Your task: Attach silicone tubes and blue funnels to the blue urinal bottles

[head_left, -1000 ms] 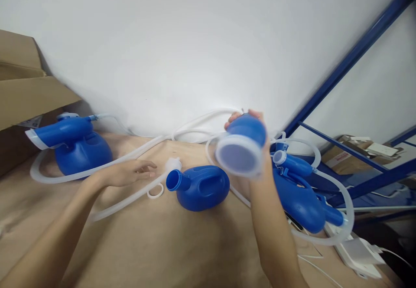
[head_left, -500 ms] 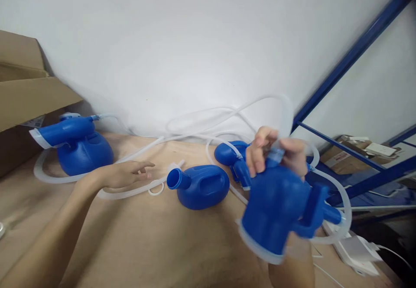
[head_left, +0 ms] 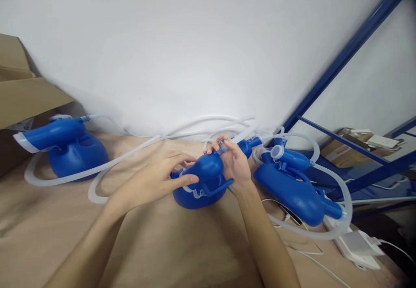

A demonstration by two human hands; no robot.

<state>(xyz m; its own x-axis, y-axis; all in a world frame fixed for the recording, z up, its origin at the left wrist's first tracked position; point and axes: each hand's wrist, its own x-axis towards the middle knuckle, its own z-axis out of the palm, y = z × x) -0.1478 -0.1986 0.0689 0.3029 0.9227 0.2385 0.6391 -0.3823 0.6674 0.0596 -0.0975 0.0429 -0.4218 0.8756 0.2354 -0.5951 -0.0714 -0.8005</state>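
A blue plastic urinal funnel [head_left: 209, 166] with a translucent rim and a side strap lies over a blue urinal bottle [head_left: 198, 200] in the middle of the table. My right hand [head_left: 238, 166] has its fingers closed round the clear hose connector [head_left: 222, 147] at the funnel's narrow end. At the wide end, my left hand [head_left: 162, 175] curves round the rim, thumb on the near side. The bottle's mouth is mostly hidden behind the left fingers and the funnel. Whether funnel and bottle touch, I cannot tell.
Another blue urinal [head_left: 74, 149] with a hose stands left, beside a cardboard box [head_left: 29, 97]. More blue urinals [head_left: 292, 192] lie at right. White hoses [head_left: 130, 155] run along the wall. A power strip [head_left: 354, 247] and a blue metal rack [head_left: 344, 58] are at right.
My right hand has brought the funnel left and back, from the right front to over the middle bottle. My left hand has moved right and now touches the funnel's wide end.
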